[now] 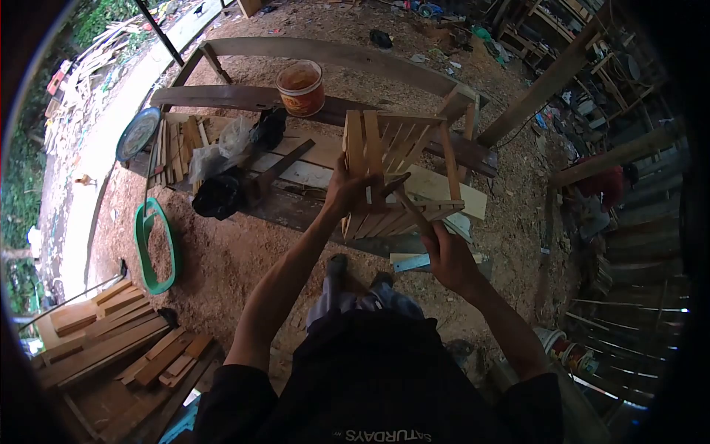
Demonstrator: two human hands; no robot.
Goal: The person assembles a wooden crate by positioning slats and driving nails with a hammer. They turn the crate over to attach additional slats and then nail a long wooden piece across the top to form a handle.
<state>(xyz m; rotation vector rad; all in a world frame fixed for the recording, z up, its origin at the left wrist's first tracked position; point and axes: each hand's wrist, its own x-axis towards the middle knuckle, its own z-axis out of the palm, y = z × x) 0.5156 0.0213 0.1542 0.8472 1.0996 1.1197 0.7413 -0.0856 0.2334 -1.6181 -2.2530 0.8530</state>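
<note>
A slatted wooden crate point(355, 144) rests on the workbench in front of me, its slats facing several ways. My left hand point(346, 191) is closed on the near left part of the crate, its fingers reaching across the slats. Whether a nail sits between those fingers is too small to tell. In my right hand point(451, 259) is the wooden handle of a hammer point(414, 212). The hammer's head is close to the fingers of my left hand, over the crate.
Left along the bench lie a handsaw point(285, 164), plastic bags point(233, 140) and wood strips point(174, 152). An orange bucket point(301, 92) stands behind. A green tub point(171, 255) and stacked boards point(111, 333) are on the left. Another person point(603, 189) is at far right.
</note>
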